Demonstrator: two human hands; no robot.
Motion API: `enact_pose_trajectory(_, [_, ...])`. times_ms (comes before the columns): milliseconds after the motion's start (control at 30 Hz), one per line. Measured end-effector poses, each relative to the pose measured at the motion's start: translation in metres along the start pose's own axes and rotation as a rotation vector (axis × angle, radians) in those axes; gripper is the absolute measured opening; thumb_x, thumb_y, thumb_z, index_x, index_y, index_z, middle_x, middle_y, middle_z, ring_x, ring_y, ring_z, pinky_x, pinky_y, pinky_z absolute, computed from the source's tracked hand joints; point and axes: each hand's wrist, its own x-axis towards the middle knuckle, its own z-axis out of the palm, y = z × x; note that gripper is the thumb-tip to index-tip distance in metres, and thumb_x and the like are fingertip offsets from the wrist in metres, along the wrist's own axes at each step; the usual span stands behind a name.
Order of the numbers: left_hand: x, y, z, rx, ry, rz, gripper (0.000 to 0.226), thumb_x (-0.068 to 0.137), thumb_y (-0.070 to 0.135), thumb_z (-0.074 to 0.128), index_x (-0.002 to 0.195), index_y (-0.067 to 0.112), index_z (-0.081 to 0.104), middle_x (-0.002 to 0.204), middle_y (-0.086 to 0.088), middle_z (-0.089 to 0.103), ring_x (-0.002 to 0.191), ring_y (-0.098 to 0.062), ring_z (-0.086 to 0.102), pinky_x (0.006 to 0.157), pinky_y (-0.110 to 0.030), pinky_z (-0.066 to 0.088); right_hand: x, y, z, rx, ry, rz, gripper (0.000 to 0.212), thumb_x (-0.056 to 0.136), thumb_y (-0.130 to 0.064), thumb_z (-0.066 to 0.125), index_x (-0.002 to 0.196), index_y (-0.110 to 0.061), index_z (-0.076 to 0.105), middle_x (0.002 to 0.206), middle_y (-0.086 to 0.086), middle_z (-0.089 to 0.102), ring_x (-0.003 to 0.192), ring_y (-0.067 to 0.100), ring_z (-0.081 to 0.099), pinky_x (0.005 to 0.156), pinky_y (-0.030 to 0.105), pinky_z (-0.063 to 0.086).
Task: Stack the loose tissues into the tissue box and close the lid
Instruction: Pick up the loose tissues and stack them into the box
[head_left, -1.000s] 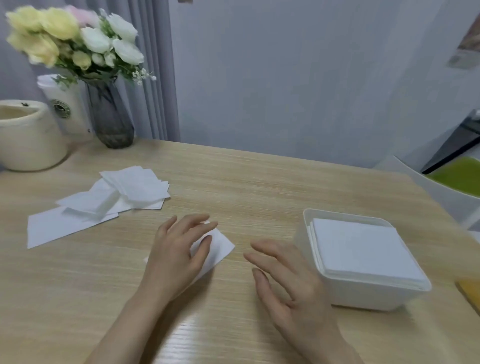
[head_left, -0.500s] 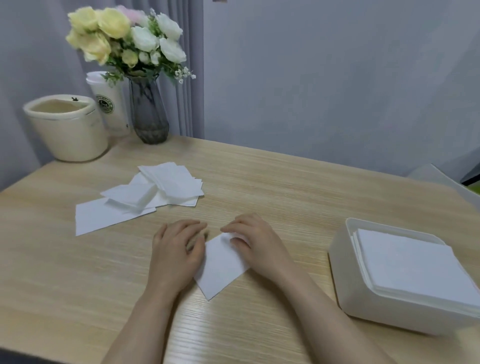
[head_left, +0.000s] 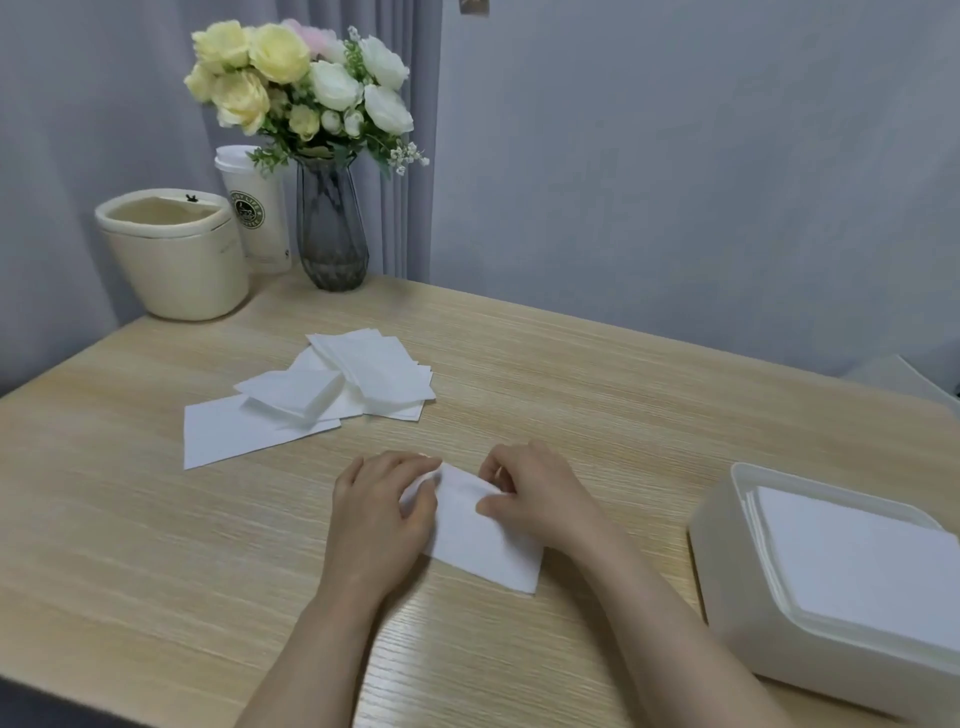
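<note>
My head view is evenly lit by soft, diffuse light, no glare. Faint shadows lie under both forearms on the table (head_left: 571, 364). Overall softness, compression smear on the wood grain. Wide-angle bowing bends the table edges; the tissue box (head_left: 779, 623) at right looks stretched.

Two bare forearms come in from the lower edge, with no sleeve showing on either up to where the frame cuts them off. The left hand (head_left: 382, 512) and the right hand (head_left: 535, 501) wear no gloves, and no watch or bracelet sits at either wrist. The fingers (head_left: 415, 512) are slim, and the nails that show are short and unpainted.
</note>
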Motion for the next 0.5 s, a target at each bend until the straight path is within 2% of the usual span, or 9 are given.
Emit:
enact_pose_trajectory(100, [0.000, 0.001, -0.001, -0.007, 0.013, -0.030, 0.043, 0.083, 0.039, 0.042, 0.105, 0.022, 0.074, 0.111, 0.009, 0.067, 0.107, -0.013, 0.060, 0.098, -0.053, 0.044, -0.007, 0.000, -0.002, 0.085, -0.034, 0.137, 0.012, 0.080, -0.025, 0.064, 0.087, -0.021, 0.055, 0.089, -0.006, 0.059, 0.087, 0.016, 0.053, 0.062, 0.029, 0.033])
enact_pose_trajectory(200, [0.000, 0.001, -0.003, 0.000, 0.014, -0.064, 0.052, 0.080, 0.040, 0.038, 0.115, 0.018, 0.071, 0.120, 0.004, 0.064, 0.114, -0.020, 0.060, 0.100, -0.051, 0.043, -0.014, 0.004, 0.000, 0.194, 0.037, 0.252, 0.006, 0.083, -0.022, 0.059, 0.082, -0.019, 0.054, 0.081, -0.006, 0.059, 0.075, 0.015, 0.054, 0.061, 0.030, 0.036])
enact_pose_trajectory(267, [0.000, 0.003, -0.004, 0.000, 0.009, -0.085, 0.055, 0.079, 0.041, 0.037, 0.120, 0.020, 0.067, 0.122, 0.005, 0.062, 0.116, -0.019, 0.058, 0.101, -0.049, 0.041, -0.018, 0.005, 0.001, 0.401, 0.112, 0.315, 0.003, 0.085, -0.016, 0.057, 0.083, -0.014, 0.054, 0.073, -0.003, 0.060, 0.063, 0.016, 0.056, 0.054, 0.028, 0.038])
enact_pose_trajectory(367, [-0.002, 0.006, -0.007, -0.033, -0.003, -0.097, 0.055, 0.079, 0.039, 0.039, 0.126, 0.022, 0.062, 0.122, 0.007, 0.060, 0.113, -0.017, 0.059, 0.101, -0.047, 0.041, -0.023, 0.001, 0.004, 0.773, 0.183, 0.410, 0.008, 0.092, -0.008, 0.050, 0.096, -0.003, 0.055, 0.060, 0.006, 0.062, 0.039, 0.018, 0.054, 0.037, 0.022, 0.034])
enact_pose_trajectory(433, [-0.001, 0.008, -0.007, -0.055, -0.012, -0.121, 0.052, 0.083, 0.034, 0.045, 0.132, 0.021, 0.058, 0.124, 0.006, 0.060, 0.115, -0.016, 0.057, 0.102, -0.046, 0.040, -0.026, -0.005, 0.008, 0.968, 0.199, 0.451, 0.011, 0.097, -0.005, 0.045, 0.101, -0.003, 0.055, 0.054, 0.009, 0.061, 0.033, 0.017, 0.048, 0.034, 0.021, 0.032])
enact_pose_trajectory(500, [0.000, 0.011, -0.008, -0.148, -0.011, -0.200, 0.048, 0.091, 0.030, 0.051, 0.139, 0.020, 0.051, 0.128, 0.005, 0.059, 0.118, -0.012, 0.055, 0.105, -0.041, 0.040, -0.028, -0.011, 0.013, 1.129, 0.217, 0.463, 0.014, 0.098, -0.004, 0.042, 0.104, -0.004, 0.055, 0.058, 0.011, 0.063, 0.034, 0.017, 0.049, 0.033, 0.022, 0.036])
